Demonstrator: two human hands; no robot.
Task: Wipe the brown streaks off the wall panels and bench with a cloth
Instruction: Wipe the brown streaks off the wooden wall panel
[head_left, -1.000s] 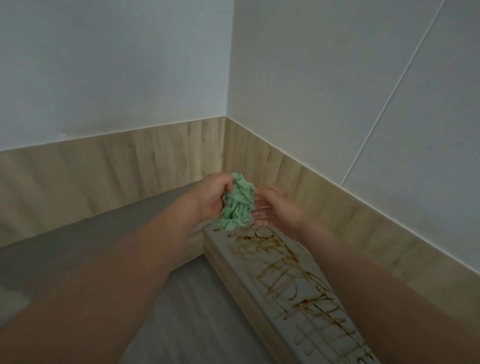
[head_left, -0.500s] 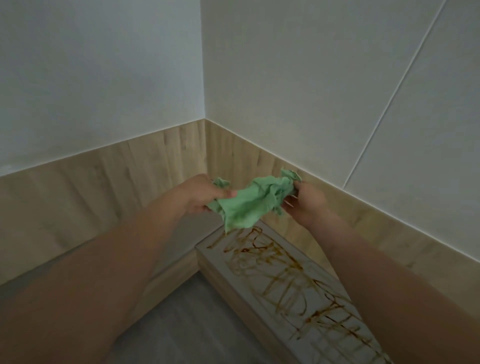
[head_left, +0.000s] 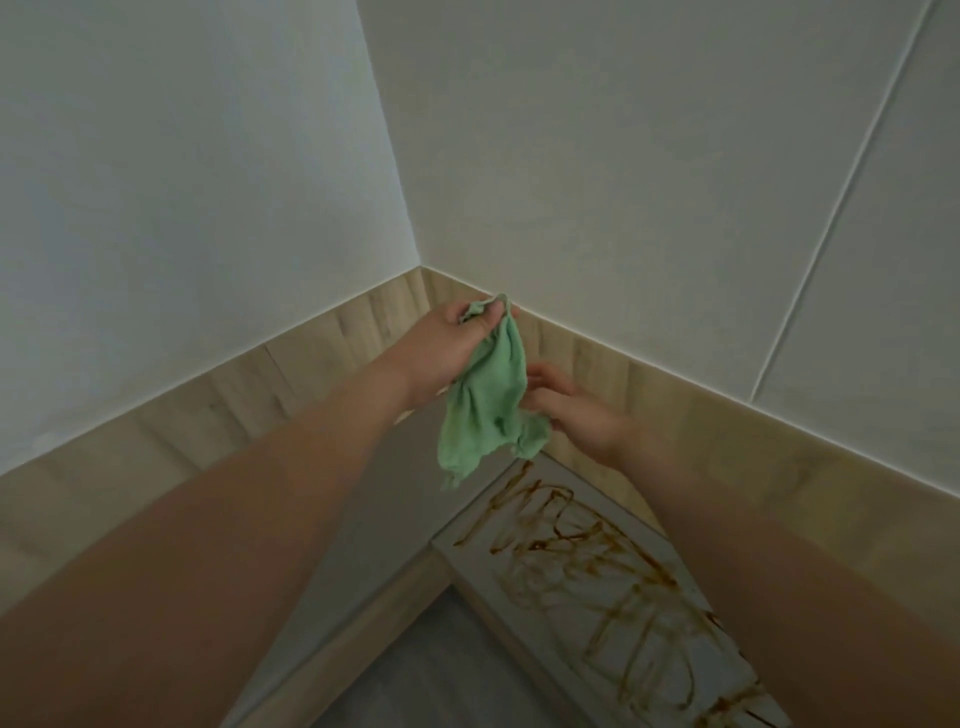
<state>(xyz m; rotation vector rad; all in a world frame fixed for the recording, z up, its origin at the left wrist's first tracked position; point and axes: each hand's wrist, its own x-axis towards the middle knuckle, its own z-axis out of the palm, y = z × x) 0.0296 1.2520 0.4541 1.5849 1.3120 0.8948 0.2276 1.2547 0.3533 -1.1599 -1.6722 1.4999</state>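
Your left hand (head_left: 457, 345) alone now pinches the green cloth (head_left: 488, 410) by its top corner. It hangs loose, no longer stretched between both hands. Your right hand (head_left: 576, 415) has let go, fingers relaxed just beside the lower hem. The brown streaks (head_left: 597, 571) still cover the table (head_left: 610, 510) below, so the wiping looks yet to begin.

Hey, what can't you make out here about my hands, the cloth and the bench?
Head view only:
- Bench: one end cut off by the bottom edge, right side hidden by the right forearm.
- Right hand: blurred; grip on the green cloth unclear.
- Left hand: fingertips hidden by the cloth.
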